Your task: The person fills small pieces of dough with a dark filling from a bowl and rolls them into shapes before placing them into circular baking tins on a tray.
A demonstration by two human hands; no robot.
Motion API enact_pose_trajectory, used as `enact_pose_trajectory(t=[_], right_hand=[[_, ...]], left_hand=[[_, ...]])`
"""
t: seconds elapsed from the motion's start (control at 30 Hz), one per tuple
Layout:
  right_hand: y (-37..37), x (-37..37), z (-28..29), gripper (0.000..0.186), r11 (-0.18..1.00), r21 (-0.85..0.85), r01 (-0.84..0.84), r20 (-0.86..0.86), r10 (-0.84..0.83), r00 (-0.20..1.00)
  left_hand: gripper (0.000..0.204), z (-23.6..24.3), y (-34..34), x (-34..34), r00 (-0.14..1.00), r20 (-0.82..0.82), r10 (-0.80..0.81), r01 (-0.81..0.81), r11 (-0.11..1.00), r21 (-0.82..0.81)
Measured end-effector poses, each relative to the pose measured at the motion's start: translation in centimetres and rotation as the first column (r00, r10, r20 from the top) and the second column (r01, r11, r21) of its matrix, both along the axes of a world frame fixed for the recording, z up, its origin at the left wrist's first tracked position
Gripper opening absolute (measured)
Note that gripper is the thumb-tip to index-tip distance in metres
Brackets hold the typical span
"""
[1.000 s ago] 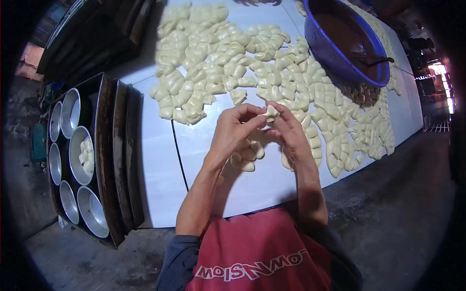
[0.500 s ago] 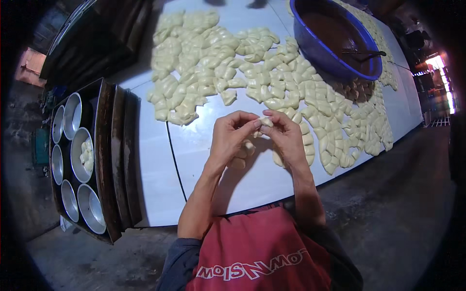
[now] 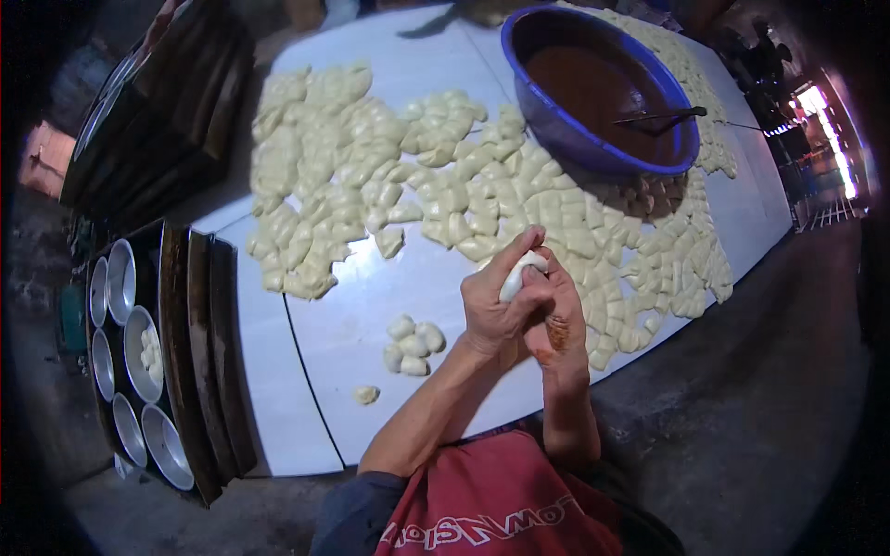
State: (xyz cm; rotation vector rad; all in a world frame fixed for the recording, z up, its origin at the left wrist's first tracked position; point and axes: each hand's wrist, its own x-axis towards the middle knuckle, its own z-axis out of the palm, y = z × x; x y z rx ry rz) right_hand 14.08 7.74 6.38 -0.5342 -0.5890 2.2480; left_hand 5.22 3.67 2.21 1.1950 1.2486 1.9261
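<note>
Two hands: left hand (image 3: pixel 493 310) and right hand (image 3: pixel 564 315) pressed together above the table, fingers curled mostly closed around one dough piece (image 3: pixel 522 276).
Held dough: soft, white and smooth, showing between the thumbs and fingers; its underside and full outline are covered by the hands.
Right palm: a reddish-brown smear (image 3: pixel 557 332) near the wrist.
Dough balls (image 3: pixel 408 346): a small cluster, smooth and rounded, touching one another to the left of the hands; one flattened dough lump (image 3: pixel 366 395) lies apart, nearer the person.
Dough sheet (image 3: pixel 482 199): pale, glossy, creased into pillowy segments with ragged edges; its far right part runs behind the basin.
Blue basin (image 3: pixel 593 148): deep, wide-rimmed, holding a thick brown mass (image 3: pixel 589 79) I cannot identify; a dark utensil (image 3: pixel 660 117) leans in it, lower end hard to make out.
Round tins (image 3: pixel 169 449): dull silver metal, in a dark tray (image 3: pixel 174 371); one contains white dough pieces (image 3: pixel 151 352), partly hidden by its wall.
Upper left: stacked dark trays (image 3: pixel 153 130), details lost in shadow.
Table (image 3: pixel 269 389): smooth, white, with dark seams.
Red garment (image 3: pixel 505 491): cloth, cut off below.
</note>
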Motion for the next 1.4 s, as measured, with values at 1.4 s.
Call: enact_pose_trajectory(t=[1.4], right_hand=[[22.7, 1.9, 8.3, 0.022, 0.537, 0.604, -0.588, 0.796, -0.448, 0.408]], left_hand=[[0.034, 0.4, -0.2, -2.2, 0.98, 0.2, -0.004, 0.096, 0.887, -0.451]])
